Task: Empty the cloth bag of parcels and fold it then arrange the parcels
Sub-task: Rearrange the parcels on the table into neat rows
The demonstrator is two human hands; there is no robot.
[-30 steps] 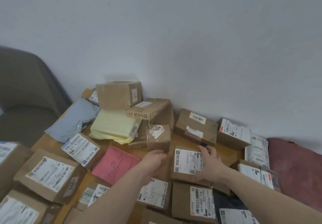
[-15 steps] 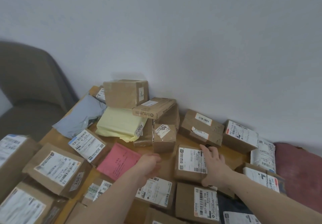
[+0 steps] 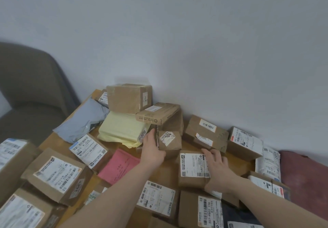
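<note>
On wooden table (image 3: 230, 163) (white-walled): parcels (image 3: 129, 98).

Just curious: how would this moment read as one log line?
left hand: touches small brown cardboard box | right hand: flat on white-labelled brown parcel | phase: arranging

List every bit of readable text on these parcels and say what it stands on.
"004": sticker on the small brown box that the left hand touches.
"-2010": label on the yellow mailer.
"507-PB02 T70": label on the near box.
"200": strip on the brown left box.
Other labels: too small or blurred.
</note>
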